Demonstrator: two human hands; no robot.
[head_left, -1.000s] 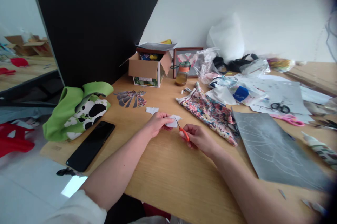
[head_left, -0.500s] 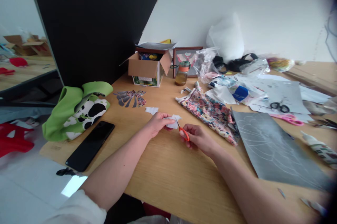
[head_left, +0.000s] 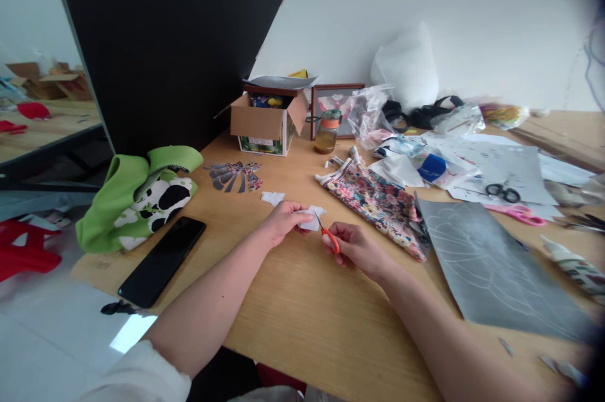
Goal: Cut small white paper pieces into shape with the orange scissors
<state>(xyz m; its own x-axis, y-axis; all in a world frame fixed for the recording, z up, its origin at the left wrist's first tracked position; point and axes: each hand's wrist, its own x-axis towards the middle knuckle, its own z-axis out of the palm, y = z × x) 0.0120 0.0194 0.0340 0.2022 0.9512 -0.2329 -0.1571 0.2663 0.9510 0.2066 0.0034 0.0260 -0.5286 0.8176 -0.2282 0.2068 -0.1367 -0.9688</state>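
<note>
While the left hand point(head_left: 286, 222) pinched a small white piece point(head_left: 312, 218) between thumb and fingers, the right hand point(head_left: 352, 244) was closed around the orange handles of a small pair of scissors point(head_left: 331, 241). The white piece stuck out to the right of the left thumb, ahead of the right hand and to its left, over the near middle of the table point(head_left: 302, 314). From the grip, the scissors' long axis ran forward and slightly leftward, so that the blades met the exposed part of the piece; whether they straddled it or only overlapped it was too small to tell. The left forearm slanted in from the lower left, the right from the lower right, and the hands faced each other just short of a second white scrap point(head_left: 273, 198) and a floral cloth point(head_left: 373, 206).
</note>
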